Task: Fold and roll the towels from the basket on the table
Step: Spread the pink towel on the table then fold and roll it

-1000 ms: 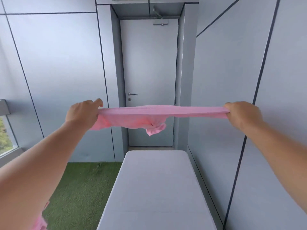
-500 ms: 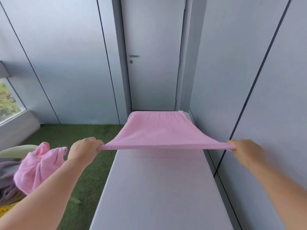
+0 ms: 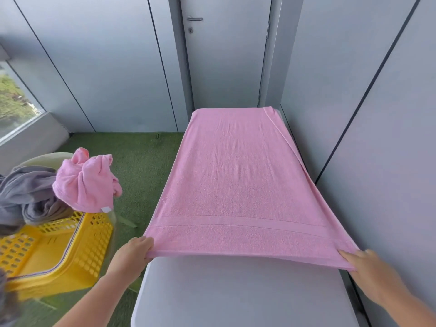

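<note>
On the long grey surface (image 3: pixel 236 293), a pink terry towel (image 3: pixel 236 175) is lying spread out lengthwise, its far end reaching the far edge. Left hand (image 3: pixel 132 254) is pinching the near left corner. Right hand (image 3: pixel 364 264) is grasping the near right corner, fingers lying on top. Near hem is hanging slightly above the surface between the hands. Left of the surface, a yellow perforated plastic basket (image 3: pixel 59 246) is holding a crumpled pink towel (image 3: pixel 85 182) and a grey cloth (image 3: pixel 26 194), over green artificial turf (image 3: pixel 141 166).
</note>
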### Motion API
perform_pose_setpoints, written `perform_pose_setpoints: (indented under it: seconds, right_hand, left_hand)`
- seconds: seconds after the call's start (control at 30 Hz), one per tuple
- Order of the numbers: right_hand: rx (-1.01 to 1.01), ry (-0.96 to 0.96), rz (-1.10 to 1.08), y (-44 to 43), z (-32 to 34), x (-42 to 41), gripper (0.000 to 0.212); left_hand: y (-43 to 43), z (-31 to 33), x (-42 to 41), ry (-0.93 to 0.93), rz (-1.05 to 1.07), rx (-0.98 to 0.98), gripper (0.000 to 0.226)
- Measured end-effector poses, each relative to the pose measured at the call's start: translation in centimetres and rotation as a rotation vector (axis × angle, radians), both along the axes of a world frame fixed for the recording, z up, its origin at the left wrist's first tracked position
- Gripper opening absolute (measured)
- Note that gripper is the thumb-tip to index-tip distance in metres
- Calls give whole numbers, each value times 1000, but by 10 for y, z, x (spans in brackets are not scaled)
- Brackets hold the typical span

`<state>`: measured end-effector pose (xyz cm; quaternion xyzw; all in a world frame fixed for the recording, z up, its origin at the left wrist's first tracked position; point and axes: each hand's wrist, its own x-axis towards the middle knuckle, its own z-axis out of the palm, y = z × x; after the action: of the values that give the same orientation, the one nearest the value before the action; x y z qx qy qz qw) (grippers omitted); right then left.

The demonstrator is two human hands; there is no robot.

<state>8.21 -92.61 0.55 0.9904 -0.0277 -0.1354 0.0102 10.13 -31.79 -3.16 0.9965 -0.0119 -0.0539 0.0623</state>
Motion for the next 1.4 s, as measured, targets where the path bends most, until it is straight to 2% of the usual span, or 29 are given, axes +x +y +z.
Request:
perform_pose_setpoints:
  seconds: [0.17,0.3,0.43,0.63,0.73,0.83,0.9,0.93,1.0,1.07,1.13,1.27,1.33,1.4]
  right_hand:
    - [85,5,-23,-13,-41,-55,71]
    - [97,22,69,-19,-63,-89,88]
    - [112,83,96,-17,-76,-116,91]
    - [240,98,135,-15,-65,-148,104]
    - [291,68,182,-19,-66,-159,94]
    - [314,70,195,-29,-72,-169,59]
    - [329,93,128,-25,-72,-172,77]
    - [333,74,106,-19,-68,-171,78]
    - [329,-61,100,2,-57,-158,68]
    - [336,-189,195,37,-56,-133,61]
    - [348,-151,297,85,-64,-102,61]
    - [304,-83,471,193,-93,-58,69]
    - [300,-63,501,216,-102,-47,70]
    - [282,-75,495,200,-107,-47,70]
  left_hand:
    - [16,-33,-59,-56,-54,-75,43]
    - [19,-40,-100,-25,-22,-109,50]
    - [24,-49,-135,13,55,-114,49]
    - [25,-63,-174,75,3,-103,58]
    - [20,-67,-185,115,64,-105,59]
    - [14,-63,-191,163,71,-127,56]
    - [9,-52,-196,121,49,-135,32]
    - [6,-46,-197,85,44,-130,28]
    - [-6,-35,-186,4,38,-142,39]
    - [-34,-31,-161,-77,22,-164,42]
    - [-84,-32,-126,-78,-51,-191,44]
    - [-193,-51,-75,122,-243,-124,55]
    - [-214,-63,-69,133,-279,-103,59]
    - [-198,-70,-77,115,-282,-79,59]
